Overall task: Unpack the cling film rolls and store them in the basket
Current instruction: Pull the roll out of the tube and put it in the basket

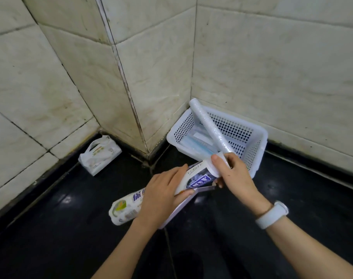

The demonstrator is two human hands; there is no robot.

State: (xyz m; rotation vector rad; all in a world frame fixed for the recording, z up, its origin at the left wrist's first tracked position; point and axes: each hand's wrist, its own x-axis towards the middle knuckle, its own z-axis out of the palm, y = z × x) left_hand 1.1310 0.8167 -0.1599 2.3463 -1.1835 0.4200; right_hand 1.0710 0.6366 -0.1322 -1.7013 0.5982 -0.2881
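Right hand (232, 174) gripped a clear cling film roll (208, 125) over the white perforated plastic basket (258, 141) by the tiled corner; left hand (163, 192) clasped the printed box (199, 178), lettering unreadable; black floor open in front.

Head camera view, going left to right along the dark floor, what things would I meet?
White plastic bag of packets → white printed wipes pack → left hand → right hand gripping the clear cling film roll, white perforated plastic basket behind.
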